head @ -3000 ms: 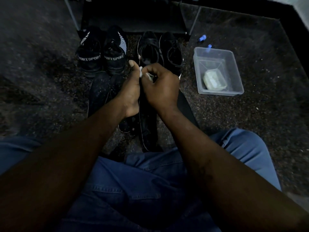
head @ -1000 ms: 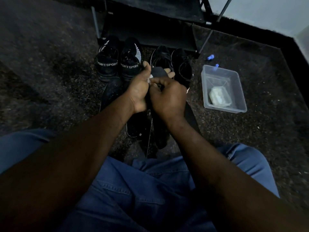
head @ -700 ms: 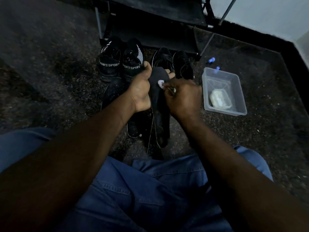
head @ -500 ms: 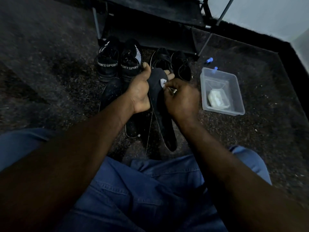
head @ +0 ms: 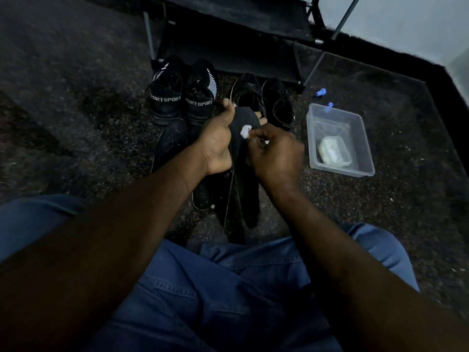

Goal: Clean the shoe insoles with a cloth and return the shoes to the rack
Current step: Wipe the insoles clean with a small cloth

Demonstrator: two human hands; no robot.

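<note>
Head camera looks down past a lap in blue jeans (head: 228,288) to a dark speckled floor. Both hands meet over it, close together, with a black insole (head: 245,116) between them.

The left hand (head: 218,143) grips the insole near its upper, rounded end. The thumb runs up the insole's left edge. The fingers curl round behind it, and their fingertips (head: 262,120) show past its right edge. The insole stands nearly upright with its face towards the camera. Its lower part drops down between the two wrists.

The right hand (head: 276,156) has its fingers bunched and curled. It pinches a small white cloth (head: 245,130) at the fingertips. The cloth touches the insole's face just below the left thumb, near the insole's top.

Behind the hands, two pairs of shoes stand on the floor in front of a dark shoe rack (head: 228,34). The left pair (head: 182,97) is black with white stripes and the word SPORT on the heels. The right pair (head: 261,97) is plain black, and the raised insole partly hides it. More dark insoles (head: 170,141) lie flat on the floor beneath the left wrist.

To the right, well apart from the hands, sits a clear plastic tub (head: 365,148) with a pale bundle (head: 333,153) in it. Two small blue pieces (head: 320,92) lie near the tub's far corner.
</note>
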